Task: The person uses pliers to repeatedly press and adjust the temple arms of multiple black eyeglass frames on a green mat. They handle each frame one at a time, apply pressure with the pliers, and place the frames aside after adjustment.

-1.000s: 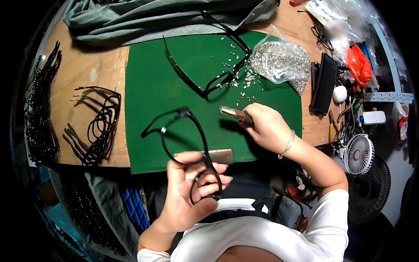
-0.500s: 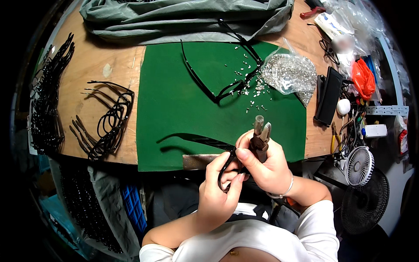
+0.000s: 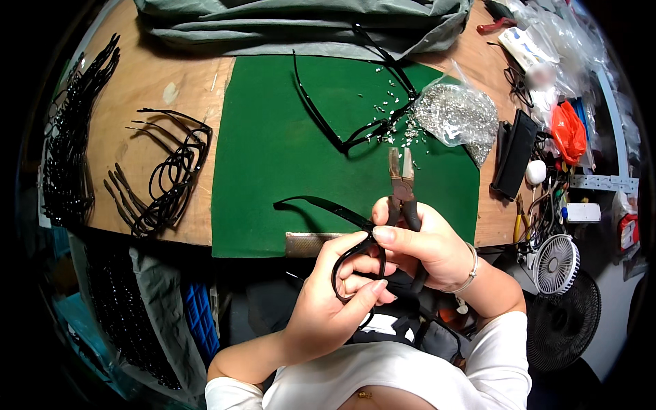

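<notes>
Raised since earlier, both hands grip: left hand [image 3: 335,301] glasses frame [image 3: 355,263], right hand [image 3: 427,246] pliers [image 3: 403,188], near clear bag [image 3: 458,116].

Glossy black plastic glasses frame [image 3: 355,263], metal pliers [image 3: 402,179], matt green mat [image 3: 273,150].

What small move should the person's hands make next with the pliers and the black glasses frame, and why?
Probably tilt the pliers down toward the hinge of the black glasses frame. The right hand grips their handles with the tips pointing up and away over the green mat, while the left hand holds the frame by its lens rim, so tool and work have not yet met.
</notes>
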`<control>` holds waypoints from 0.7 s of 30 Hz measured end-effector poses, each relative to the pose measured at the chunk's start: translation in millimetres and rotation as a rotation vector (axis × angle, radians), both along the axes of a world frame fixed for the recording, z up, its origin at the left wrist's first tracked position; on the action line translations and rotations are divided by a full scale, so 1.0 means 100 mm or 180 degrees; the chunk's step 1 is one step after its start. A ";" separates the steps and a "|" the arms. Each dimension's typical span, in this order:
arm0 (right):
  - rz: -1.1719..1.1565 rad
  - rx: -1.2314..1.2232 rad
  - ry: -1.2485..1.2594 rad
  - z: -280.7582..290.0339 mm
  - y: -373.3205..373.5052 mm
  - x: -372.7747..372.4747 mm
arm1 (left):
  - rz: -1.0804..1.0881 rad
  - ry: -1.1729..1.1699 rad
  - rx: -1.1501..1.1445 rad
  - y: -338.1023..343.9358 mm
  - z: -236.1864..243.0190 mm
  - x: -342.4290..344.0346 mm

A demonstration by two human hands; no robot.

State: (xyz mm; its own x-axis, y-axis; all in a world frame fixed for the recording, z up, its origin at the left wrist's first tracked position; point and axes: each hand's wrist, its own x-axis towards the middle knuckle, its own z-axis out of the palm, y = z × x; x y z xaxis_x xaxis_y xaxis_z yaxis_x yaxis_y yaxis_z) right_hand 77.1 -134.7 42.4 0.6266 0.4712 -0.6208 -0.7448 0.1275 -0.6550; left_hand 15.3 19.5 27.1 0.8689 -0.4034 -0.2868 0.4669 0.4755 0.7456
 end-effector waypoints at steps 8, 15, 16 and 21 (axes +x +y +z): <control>0.0048 -0.0101 -0.0243 0.13 0.05 0.05 | 0.0083 -0.0215 0.0683 -0.06 -0.02 -0.04; 0.0092 0.0338 -0.0023 0.00 -0.03 -0.02 | -0.0165 0.0470 -0.0201 0.09 0.19 0.05; 0.0130 0.0354 -0.0046 -0.01 -0.04 -0.01 | -0.0156 0.0452 -0.0217 0.10 0.19 0.05; 0.0287 0.0243 -0.0210 0.07 -0.04 0.05 | -0.0089 0.0352 -0.0135 0.10 0.17 0.03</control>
State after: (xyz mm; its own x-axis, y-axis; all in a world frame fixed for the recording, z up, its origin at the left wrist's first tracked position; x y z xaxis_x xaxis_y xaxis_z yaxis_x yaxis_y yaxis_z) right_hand 81.8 -138.5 49.0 0.6178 0.5717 -0.5398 -0.7111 0.1133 -0.6939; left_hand 18.8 29.9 44.3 0.8212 -0.4408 -0.3624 0.5586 0.4911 0.6684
